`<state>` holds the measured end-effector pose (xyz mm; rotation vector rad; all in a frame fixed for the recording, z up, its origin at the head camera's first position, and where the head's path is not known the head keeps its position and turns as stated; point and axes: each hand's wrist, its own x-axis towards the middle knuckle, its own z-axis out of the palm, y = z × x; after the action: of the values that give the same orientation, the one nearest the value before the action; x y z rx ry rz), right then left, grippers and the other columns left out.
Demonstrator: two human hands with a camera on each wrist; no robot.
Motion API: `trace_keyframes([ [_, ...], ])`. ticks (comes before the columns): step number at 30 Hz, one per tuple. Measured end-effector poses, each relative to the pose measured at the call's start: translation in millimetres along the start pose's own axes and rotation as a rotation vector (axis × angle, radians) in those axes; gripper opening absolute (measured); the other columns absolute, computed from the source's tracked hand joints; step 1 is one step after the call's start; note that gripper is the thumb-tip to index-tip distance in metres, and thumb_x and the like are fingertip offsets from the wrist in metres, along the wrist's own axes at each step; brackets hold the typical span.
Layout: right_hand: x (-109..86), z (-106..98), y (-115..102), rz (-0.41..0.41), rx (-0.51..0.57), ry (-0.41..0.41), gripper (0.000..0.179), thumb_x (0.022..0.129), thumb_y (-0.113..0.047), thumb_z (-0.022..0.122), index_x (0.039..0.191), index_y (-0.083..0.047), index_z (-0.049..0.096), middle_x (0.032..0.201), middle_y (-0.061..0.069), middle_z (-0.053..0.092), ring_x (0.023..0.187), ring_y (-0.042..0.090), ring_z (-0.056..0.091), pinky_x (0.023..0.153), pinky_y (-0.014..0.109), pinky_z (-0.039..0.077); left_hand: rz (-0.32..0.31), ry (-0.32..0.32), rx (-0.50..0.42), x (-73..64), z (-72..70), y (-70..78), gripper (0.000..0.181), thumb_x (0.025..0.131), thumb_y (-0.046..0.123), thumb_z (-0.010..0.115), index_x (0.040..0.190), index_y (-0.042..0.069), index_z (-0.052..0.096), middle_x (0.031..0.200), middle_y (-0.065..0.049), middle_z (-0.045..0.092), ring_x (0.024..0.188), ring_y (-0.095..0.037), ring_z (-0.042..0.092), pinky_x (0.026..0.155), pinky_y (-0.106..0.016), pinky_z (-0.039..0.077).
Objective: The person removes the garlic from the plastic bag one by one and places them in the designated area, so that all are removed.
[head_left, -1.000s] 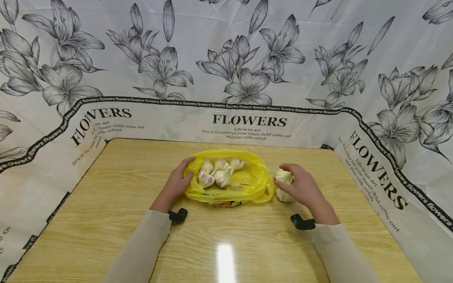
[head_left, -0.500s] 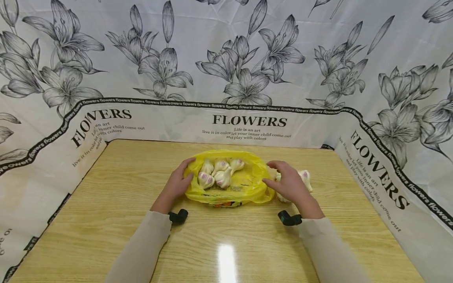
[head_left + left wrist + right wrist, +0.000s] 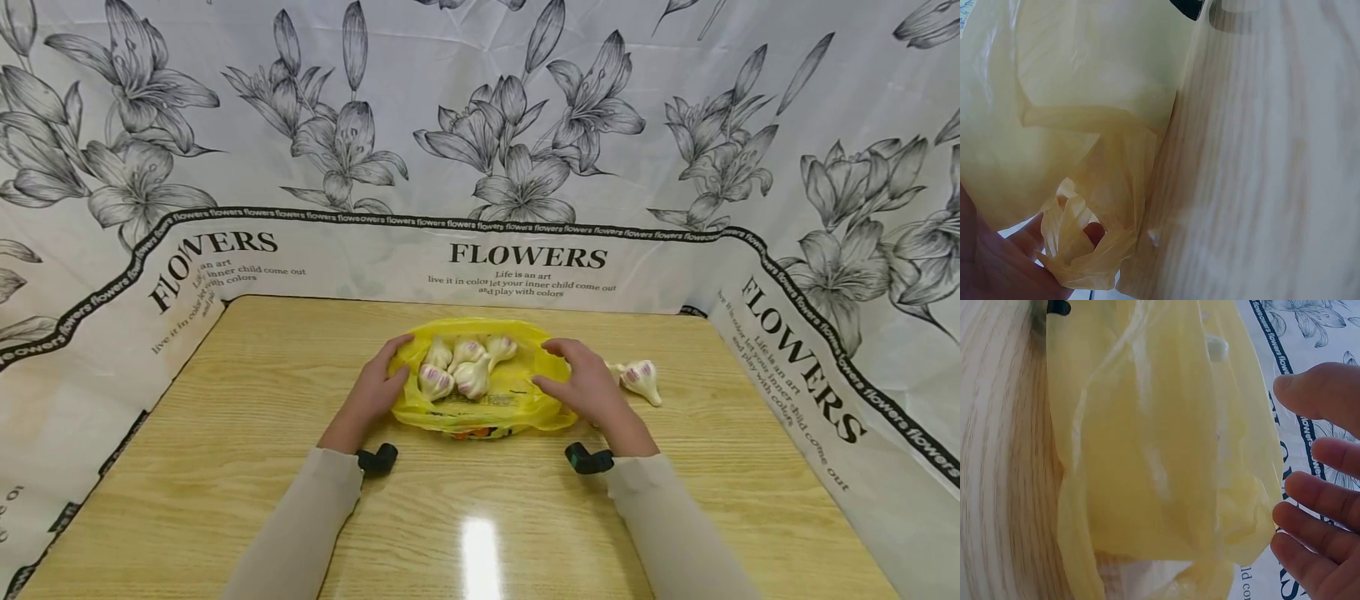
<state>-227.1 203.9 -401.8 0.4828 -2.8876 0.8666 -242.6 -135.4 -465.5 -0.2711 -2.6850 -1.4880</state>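
Observation:
A yellow plastic bag (image 3: 536, 379) lies on the table with its mouth spread open. Several white garlic bulbs (image 3: 472, 377) with purple marks sit in its left half. My left hand (image 3: 372, 387) holds the bag's left rim, its thumb over the edge; the left wrist view has its fingers behind a loose bag handle (image 3: 1085, 253). At the bag's right side, my right hand (image 3: 588, 383) has thumb and fingers spread, nothing gripped. In the right wrist view, its fingers (image 3: 1319, 497) extend beside the bag's side. Another garlic bulb (image 3: 640, 380) lies right of this hand, with more garlic partly hidden behind it.
The light wood table (image 3: 420, 517) extends around the bag. White cloth (image 3: 525, 275) printed with flowers and lettering surrounds its back and sides. Dark wrist cameras (image 3: 588, 458) stick out from both wrists.
The right hand has moved left from the garlic at the right to the bag's right rim, uncovering one bulb on the table. The left hand and bag have stayed put.

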Motion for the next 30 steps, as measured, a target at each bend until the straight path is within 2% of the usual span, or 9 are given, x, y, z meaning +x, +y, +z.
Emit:
trace_keyframes([
  [7, 3.3, 11, -7, -0.010, 0.024, 0.022, 0.060, 0.086, -0.036, 0.071, 0.136, -0.010, 0.051, 0.136, 0.013, 0.055, 0.125, 0.035, 0.051, 0.102, 0.053, 0.043, -0.007, -0.006, -0.005, -1.1, -0.1, 0.2, 0.050, 0.100, 0.021, 0.046, 0.148, 0.031, 0.035, 0.155, -0.009, 0.035, 0.143, -0.031, 0.033, 0.113, -0.052, 0.032],
  [20, 13.3, 30, -22, 0.003, 0.024, -0.026, 0.062, 0.086, -0.038, 0.071, 0.137, -0.010, 0.051, 0.135, 0.012, 0.056, 0.123, 0.035, 0.053, 0.102, 0.052, 0.044, 0.009, 0.004, 0.003, -1.4, -1.5, -0.1, 0.050, 0.099, 0.019, 0.045, 0.148, 0.028, 0.037, 0.154, -0.010, 0.037, 0.142, -0.030, 0.034, 0.114, -0.051, 0.031],
  [30, 21.7, 48, -27, 0.079, 0.078, -0.049, 0.063, 0.086, -0.039, 0.071, 0.139, -0.012, 0.049, 0.139, 0.009, 0.054, 0.123, 0.033, 0.054, 0.099, 0.049, 0.047, 0.008, 0.004, 0.010, -0.6, -0.7, 1.1, 0.050, 0.099, 0.019, 0.044, 0.148, 0.028, 0.036, 0.155, -0.009, 0.035, 0.143, -0.030, 0.033, 0.115, -0.052, 0.029],
])
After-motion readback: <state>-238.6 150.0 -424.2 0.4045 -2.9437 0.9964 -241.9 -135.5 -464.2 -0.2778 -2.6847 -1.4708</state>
